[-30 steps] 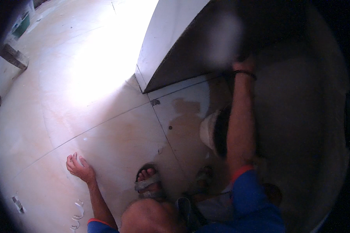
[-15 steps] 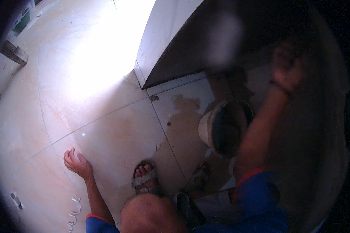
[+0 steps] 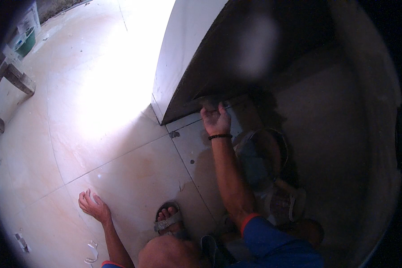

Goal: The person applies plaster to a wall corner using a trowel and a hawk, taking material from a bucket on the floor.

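My right hand (image 3: 215,119), with a dark bead bracelet at its wrist, reaches to the bottom edge of the dark wall face (image 3: 201,76). Its fingers are curled around a dull brownish thing against that wall; its kind is too dim to make out. Beside my right forearm is a round bucket (image 3: 252,161), partly hidden by the arm and the shadow. My left hand (image 3: 94,207) is off to the left over the pale floor tiles (image 3: 120,167), fingers loosely bent and apart, holding nothing.
A wet patch (image 3: 205,163) darkens the tiles near the bucket. Another pail-like container (image 3: 295,203) sits in shadow by my right elbow. Wooden legs (image 3: 20,80) and a green tub (image 3: 26,42) stand far left. Curled white scraps (image 3: 92,252) lie near my left forearm.
My right hand has come left out of the dark far right side to the foot of the wall. My left hand keeps its loose pose; the view has shifted slightly.
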`<state>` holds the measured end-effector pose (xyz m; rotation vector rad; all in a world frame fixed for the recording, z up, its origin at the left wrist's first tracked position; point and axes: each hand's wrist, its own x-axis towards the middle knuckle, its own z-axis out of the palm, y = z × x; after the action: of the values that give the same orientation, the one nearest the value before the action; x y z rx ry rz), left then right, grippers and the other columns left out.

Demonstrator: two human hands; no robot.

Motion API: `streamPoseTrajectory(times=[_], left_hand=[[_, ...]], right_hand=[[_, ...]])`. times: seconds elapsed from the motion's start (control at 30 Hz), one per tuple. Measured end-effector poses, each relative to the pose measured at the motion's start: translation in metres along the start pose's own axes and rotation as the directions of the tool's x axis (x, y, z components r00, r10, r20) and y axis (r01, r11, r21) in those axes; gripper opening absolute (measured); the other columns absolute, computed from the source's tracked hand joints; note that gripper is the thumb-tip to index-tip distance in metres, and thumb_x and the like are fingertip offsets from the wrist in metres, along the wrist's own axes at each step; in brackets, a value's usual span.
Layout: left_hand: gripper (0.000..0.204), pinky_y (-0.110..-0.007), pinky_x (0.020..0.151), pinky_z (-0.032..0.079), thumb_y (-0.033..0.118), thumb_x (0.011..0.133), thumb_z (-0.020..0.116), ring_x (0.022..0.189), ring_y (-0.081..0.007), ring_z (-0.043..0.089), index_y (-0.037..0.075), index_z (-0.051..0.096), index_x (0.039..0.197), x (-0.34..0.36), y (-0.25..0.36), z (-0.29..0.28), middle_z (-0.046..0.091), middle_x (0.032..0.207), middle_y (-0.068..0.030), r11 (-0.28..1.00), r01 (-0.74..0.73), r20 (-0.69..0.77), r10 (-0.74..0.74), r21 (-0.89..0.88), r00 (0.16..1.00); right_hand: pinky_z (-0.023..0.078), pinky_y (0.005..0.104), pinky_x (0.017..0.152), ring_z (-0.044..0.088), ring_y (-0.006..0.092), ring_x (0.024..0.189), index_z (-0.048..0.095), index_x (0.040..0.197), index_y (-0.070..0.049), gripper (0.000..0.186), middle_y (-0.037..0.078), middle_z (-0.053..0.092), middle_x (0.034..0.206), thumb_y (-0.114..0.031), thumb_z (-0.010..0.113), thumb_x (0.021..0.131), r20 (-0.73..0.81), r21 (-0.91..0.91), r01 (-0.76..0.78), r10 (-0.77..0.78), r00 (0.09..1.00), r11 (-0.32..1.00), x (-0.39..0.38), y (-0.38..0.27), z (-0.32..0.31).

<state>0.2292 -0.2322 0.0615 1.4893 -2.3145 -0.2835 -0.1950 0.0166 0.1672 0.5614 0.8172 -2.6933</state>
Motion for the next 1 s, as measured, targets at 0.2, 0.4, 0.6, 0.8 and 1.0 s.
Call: streamPoseTrajectory(times=[0.2, 0.4, 0.6, 0.8, 1.0], left_hand=[[0.029, -0.048, 0.102, 0.029, 0.011, 0.085, 0.055, 0.122, -0.0304, 0.038, 0.006, 0.057, 0.114, 0.0, -0.001, 0.0, 0.047, 0.125, -0.0114, 1.0, -0.027, -0.014, 0.026, -0.008, 1.0], [0.028, -0.047, 0.101, 0.029, 0.012, 0.085, 0.056, 0.122, -0.0298, 0.039, 0.007, 0.058, 0.113, -0.001, -0.002, 0.002, 0.048, 0.125, -0.0111, 1.0, -0.027, -0.014, 0.027, -0.009, 1.0], [0.028, -0.047, 0.1, 0.031, 0.012, 0.085, 0.056, 0.121, -0.0294, 0.04, 0.007, 0.058, 0.113, 0.0, -0.005, 0.005, 0.048, 0.124, -0.0106, 0.999, -0.038, -0.02, 0.038, 0.01, 0.999], [0.028, -0.047, 0.099, 0.031, 0.014, 0.086, 0.055, 0.12, -0.0295, 0.04, 0.007, 0.058, 0.113, 0.0, -0.003, 0.001, 0.048, 0.124, -0.0106, 1.0, -0.014, -0.003, 0.014, 0.02, 1.0], [0.028, -0.047, 0.099, 0.031, 0.014, 0.086, 0.055, 0.12, -0.0301, 0.041, 0.006, 0.058, 0.113, 0.002, -0.001, -0.001, 0.048, 0.124, -0.0113, 0.999, -0.04, -0.02, 0.041, 0.021, 0.999]], right_hand=[[0.051, 0.0453, 0.079, 0.055, 0.03, 0.103, 0.051, 0.118, -0.004, 0.031, 0.014, 0.058, 0.116, -0.026, 0.048, 0.096, 0.131, -0.056, 0.177, -0.169, 0.977, 0.983, -0.048, -0.049, 0.083], [0.046, 0.0486, 0.091, 0.054, 0.0319, 0.106, 0.053, 0.117, 0.0, 0.03, 0.017, 0.059, 0.117, -0.02, 0.043, 0.097, 0.265, -0.023, 0.304, -0.287, 0.92, 0.952, -0.077, -0.12, 0.175], [0.05, 0.0489, 0.088, 0.055, 0.033, 0.109, 0.052, 0.117, 0.001, 0.034, 0.021, 0.056, 0.12, -0.025, 0.041, 0.098, 0.738, 0.13, 0.078, -0.149, 0.658, 0.988, -0.079, -0.189, 0.184], [0.052, 0.0479, 0.084, 0.055, 0.0319, 0.107, 0.052, 0.12, -0.002, 0.03, 0.018, 0.056, 0.121, -0.018, 0.045, 0.095, 0.689, -0.021, 0.471, -0.329, 0.646, 0.882, -0.056, -0.195, 0.097], [0.051, 0.0462, 0.081, 0.057, 0.0276, 0.1, 0.049, 0.123, -0.008, 0.035, 0.01, 0.058, 0.112, -0.016, 0.057, 0.09, 0.224, -0.495, 0.572, -0.54, 0.811, 0.654, 0.002, -0.179, 0.083]])
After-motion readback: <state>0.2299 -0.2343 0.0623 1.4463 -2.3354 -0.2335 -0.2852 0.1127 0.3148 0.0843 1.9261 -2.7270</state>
